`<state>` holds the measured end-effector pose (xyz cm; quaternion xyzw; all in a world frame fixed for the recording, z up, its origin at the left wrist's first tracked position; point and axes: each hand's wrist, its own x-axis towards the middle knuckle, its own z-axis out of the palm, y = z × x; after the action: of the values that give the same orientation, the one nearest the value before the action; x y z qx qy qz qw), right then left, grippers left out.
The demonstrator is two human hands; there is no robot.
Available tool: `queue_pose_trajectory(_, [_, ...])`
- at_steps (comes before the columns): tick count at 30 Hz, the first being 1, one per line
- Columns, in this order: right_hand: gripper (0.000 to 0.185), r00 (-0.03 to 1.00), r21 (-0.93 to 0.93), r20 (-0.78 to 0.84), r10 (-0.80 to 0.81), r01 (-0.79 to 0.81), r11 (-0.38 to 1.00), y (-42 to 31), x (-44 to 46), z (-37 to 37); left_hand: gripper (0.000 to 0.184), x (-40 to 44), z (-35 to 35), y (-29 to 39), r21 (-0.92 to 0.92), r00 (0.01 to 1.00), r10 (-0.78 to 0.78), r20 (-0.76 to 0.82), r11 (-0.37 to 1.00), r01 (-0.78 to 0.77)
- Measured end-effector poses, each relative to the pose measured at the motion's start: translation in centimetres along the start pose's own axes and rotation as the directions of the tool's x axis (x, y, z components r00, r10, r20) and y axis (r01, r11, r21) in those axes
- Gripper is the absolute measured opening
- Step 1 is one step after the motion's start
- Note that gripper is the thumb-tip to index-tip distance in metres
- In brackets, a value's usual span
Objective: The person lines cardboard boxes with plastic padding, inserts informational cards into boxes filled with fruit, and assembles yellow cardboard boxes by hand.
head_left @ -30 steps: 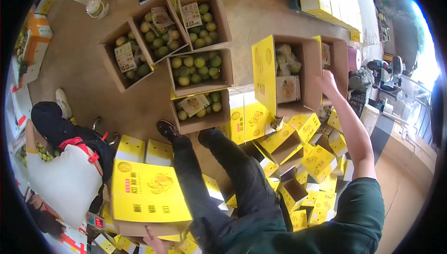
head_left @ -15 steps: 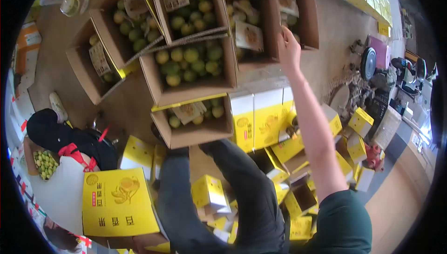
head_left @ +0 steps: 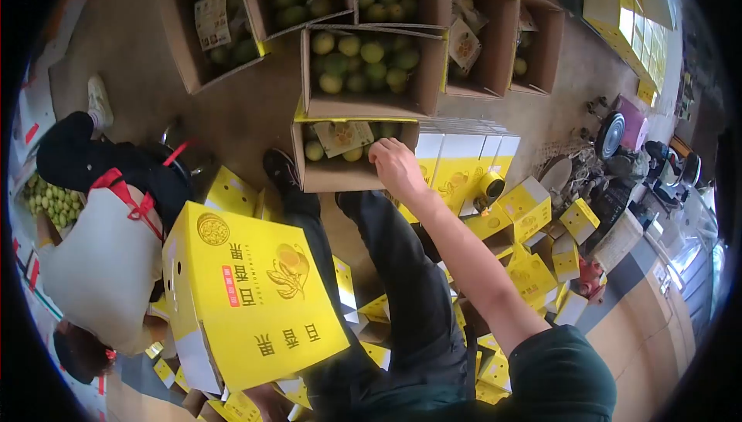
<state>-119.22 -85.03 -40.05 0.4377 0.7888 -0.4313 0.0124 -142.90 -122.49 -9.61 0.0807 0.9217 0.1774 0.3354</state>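
A yellow passion fruit carton [head_left: 255, 290] with printed fruit is held up at my left side. My left hand [head_left: 267, 404] shows only in part under its lower edge, fingers mostly hidden. My right hand [head_left: 396, 165] is at the right side of the nearest open carton [head_left: 340, 181], its fingers curled over the cardboard there. Inside that carton lie green-yellow passion fruits [head_left: 314, 150] and a printed leaflet [head_left: 342, 137]. Just behind stands another open carton [head_left: 371, 103] full of fruit.
More open fruit cartons [head_left: 182, 32] stand at the back. Folded yellow boxes [head_left: 533, 271] lie in a heap around my legs. White-and-yellow cartons [head_left: 464, 161] are lined up on the right. A person [head_left: 100, 252] bends over at the left by a crate of fruit.
My right hand has left the far right carton's edge and come down to the nearest carton. The view has shifted. The yellow carton at my left has tilted and appears farther right.
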Motion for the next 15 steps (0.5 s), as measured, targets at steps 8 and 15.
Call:
queue_pose_trajectory(8, [0.054, 0.971, -0.438, 0.238, -0.016, 0.121, 0.891, -0.1, -5.0, 8.9, 0.033, 1.4, 0.0, -0.6, -0.094, 0.984, -0.176, -0.01, 0.98, 0.174])
queue_pose_trajectory(15, [0.033, 0.942, -0.512, 0.265, 0.207, -0.044, 0.858, 2.4, -3.7, 14.7, 0.04, 3.2, -1.5, -4.6, 0.004, 0.965, -0.239, -0.104, 0.971, 0.241])
